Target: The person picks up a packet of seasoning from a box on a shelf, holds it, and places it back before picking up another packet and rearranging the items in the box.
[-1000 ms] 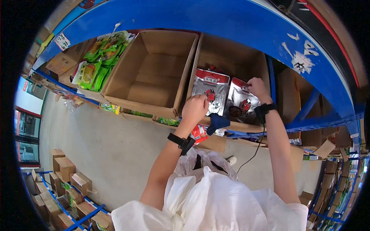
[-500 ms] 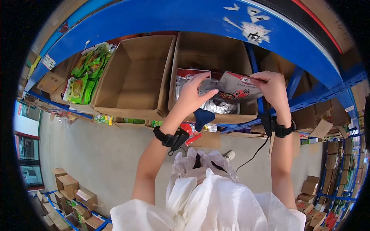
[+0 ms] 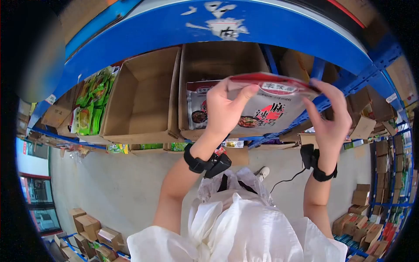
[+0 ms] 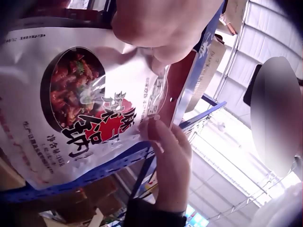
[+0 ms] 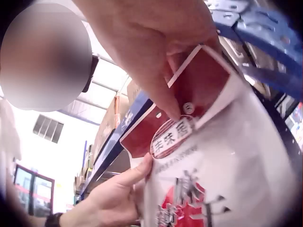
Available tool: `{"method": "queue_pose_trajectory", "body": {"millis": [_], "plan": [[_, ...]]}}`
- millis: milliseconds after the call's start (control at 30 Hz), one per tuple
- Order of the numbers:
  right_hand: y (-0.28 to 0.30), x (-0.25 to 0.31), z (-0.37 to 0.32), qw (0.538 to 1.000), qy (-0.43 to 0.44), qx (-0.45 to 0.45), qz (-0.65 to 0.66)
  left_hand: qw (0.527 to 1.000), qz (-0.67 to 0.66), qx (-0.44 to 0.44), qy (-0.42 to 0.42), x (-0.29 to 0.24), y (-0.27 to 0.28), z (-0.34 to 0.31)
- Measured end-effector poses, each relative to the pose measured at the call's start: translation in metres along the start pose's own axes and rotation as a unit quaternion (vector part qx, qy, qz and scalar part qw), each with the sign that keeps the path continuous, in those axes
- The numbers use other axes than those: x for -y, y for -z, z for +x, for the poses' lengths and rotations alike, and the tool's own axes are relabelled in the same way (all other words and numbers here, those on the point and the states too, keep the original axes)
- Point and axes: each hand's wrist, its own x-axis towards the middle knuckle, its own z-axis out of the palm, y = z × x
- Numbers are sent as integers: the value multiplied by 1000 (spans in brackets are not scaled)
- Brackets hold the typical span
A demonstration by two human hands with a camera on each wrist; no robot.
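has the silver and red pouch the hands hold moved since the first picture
Yes: the silver and red pouch has come up out of the open brown cardboard box, to its front right.

Pouch (image 3: 273,109): smooth plastic film, glossy, bright with reflections in both wrist views
Open box (image 3: 146,94): brown cardboard, matt, dry-looking
Shelf beam (image 3: 288,28): painted metal, smooth, low sheen
Torn label (image 3: 224,28): white paper, matt, rough at the edges
Green packets (image 3: 94,102): shiny plastic, crinkled
Blouse (image 3: 244,231): thin white cloth, soft, softly folded
Floor (image 3: 126,174): grey, hard-looking, mostly matt
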Motion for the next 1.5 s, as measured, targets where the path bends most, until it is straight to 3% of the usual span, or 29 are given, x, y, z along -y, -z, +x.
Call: {"method": "queue_pose_trajectory", "body": {"millis": [33,100,167,200,267,333,433,533,633,667,767,800,833,900,1033,1100,1167,1233,1300,1400,1500], "plan": [[8,-2,-5,999,13,-50,-11,999,-44,-8,6,-6,-4,0],[22,-10,-29,987,-81,-99,97,991,-132,-26,20,-20,-13,-4],[37,-24,-60,954,-172,-74,235,982,-187,-15,25,-31,-25,-10],[43,-38,-83,928,-204,-54,306,977,-210,-9,35,-35,-32,-15],[57,-60,-139,856,-358,46,370,966,-249,17,69,-41,-48,-29],[58,-67,-199,795,-456,-27,399,963,-246,49,99,-41,-71,-45],[65,-75,-252,698,-490,-87,515,941,-242,125,198,-25,-105,-66],[80,-86,-287,619,-492,-197,580,892,-308,103,314,-8,-153,-87],[93,-94,-300,460,-483,-372,645,870,-328,79,359,3,-200,-98],[97,-99,-306,434,-482,-407,643,865,-331,66,372,5,-216,-101],[106,-115,-300,581,-478,-336,567,855,-345,23,386,22,-261,-100],[111,-136,-320,634,-558,-253,471,845,-342,14,411,33,-273,-100],[113,-135,-284,685,-545,-273,399,842,-350,-7,411,40,-287,-98],[130,-158,-249,750,-547,-207,309,834,-367,-51,409,55,-311,-91],[150,-207,-199,791,-483,-211,311,844,-365,-68,386,85,-340,-87],[155,-232,-176,802,-492,-154,302,835,-379,-39,396,96,-350,-87],[149,-261,-158,834,-421,-134,332,831,-390,-26,396,104,-362,-80],[151,-285,-138,865,-396,-58,303,792,-418,-20,444,109,-364,-64],[143,-310,-123,864,-379,-10,330,769,-448,-23,455,127,-370,-54],[136,-333,-100,861,-383,66,328,787,-403,-98,456,135,-382,-41],[115,-369,-94,824,-379,129,400,790,-362,-153,471,158,-383,-35]]}}
